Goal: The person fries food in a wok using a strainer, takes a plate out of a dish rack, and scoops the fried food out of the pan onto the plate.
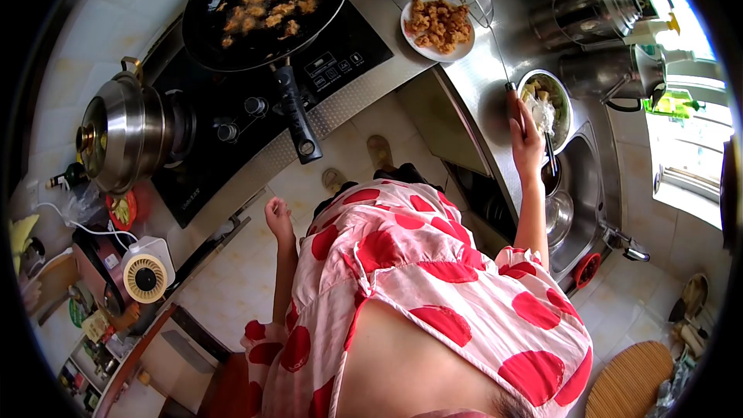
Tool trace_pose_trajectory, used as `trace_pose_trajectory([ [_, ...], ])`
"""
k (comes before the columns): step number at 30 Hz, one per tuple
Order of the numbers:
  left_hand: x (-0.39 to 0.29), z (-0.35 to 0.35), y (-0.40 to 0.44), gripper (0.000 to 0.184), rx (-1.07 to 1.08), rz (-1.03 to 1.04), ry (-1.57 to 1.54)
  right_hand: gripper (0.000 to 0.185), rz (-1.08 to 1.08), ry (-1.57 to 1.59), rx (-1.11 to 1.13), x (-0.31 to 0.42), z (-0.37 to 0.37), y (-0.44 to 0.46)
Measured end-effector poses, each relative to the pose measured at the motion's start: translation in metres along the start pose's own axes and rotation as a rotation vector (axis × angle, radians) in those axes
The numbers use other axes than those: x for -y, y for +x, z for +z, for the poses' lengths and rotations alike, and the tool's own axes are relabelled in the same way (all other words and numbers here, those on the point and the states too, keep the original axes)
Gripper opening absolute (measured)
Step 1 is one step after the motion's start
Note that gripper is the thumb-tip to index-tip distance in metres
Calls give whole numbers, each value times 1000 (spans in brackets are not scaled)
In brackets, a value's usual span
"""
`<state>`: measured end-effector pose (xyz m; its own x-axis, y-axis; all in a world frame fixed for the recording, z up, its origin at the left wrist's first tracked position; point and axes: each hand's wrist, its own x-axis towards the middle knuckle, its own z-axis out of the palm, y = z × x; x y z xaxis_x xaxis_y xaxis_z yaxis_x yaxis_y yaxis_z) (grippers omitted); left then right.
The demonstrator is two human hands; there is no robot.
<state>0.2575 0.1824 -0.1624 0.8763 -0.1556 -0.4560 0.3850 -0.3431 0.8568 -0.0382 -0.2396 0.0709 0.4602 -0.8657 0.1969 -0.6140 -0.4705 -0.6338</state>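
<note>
My right hand (527,143) is closed on the dark handle of a wire skimmer (500,50), whose wire head lies by a white plate (416,40) of fried brown pieces (439,25). Just beside this hand is a white bowl (567,118) with pale food and something whitish in it. My left hand (279,217) hangs empty over the floor, fingers loosely apart. A black frying pan (203,27) with fried pieces (271,1) sits on the cooktop (209,162), its handle pointing towards me.
A steel lidded pot (128,135) stands on the cooktop's left part. Beyond the bowl are a steel sink (592,178) and two metal jugs. At the lower left sits a small white fan (147,275). A round wooden board (631,383) is at the lower right.
</note>
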Motion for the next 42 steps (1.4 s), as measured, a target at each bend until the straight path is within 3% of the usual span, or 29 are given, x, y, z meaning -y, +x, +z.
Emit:
trace_pose_trajectory([
  [7, -1, 0, -1, 26, -15, -9, 3, 41, 102, 216, -5, -23, 2, 1],
  [9, -1, 1, -3, 26, -20, -10, -1, 40, 40, 58, -16, -19, -4, 2],
  [16, 7, -1, -4, 25, -23, 16, -6, 39, 6, 54, 47, -9, -10, -3],
  [17, 4, -2, -6, 25, -37, 15, -8, 38, -79, 84, -16, -20, -5, -4],
  [19, -5, 1, -10, 24, -39, 9, -5, 39, 279, 451, 130, -18, -14, -5],
  [21, -4, -2, -14, 24, -65, 17, -27, 42, 388, 750, 133, 29, -18, 7],
  [23, -2, -6, -17, 23, -82, 28, -47, 42, 292, 917, 225, 53, -17, 25],
  [26, 6, -10, -24, 23, -95, 29, -63, 41, 245, 725, 308, 111, 5, 61],
  [28, 14, -12, -31, 25, -144, -5, -91, 39, -11, 477, 402, 118, 39, 92],
  [30, 21, -15, -40, 25, -179, -21, -119, 44, -474, 189, 261, 144, 74, 118],
  [33, 33, -21, -53, 27, -235, -50, -150, 46, -418, -311, 284, 159, 106, 142],
  [37, 43, -25, -71, 27, -271, -40, -191, 46, -571, -142, 241, 132, 135, 152],
  [40, 46, -24, -78, 28, -303, -56, -189, 43, 76, 610, 753, 148, 139, 139],
  [42, 43, -22, -80, 28, -320, -50, -213, 43, 160, 668, 845, 162, 137, 135],
])
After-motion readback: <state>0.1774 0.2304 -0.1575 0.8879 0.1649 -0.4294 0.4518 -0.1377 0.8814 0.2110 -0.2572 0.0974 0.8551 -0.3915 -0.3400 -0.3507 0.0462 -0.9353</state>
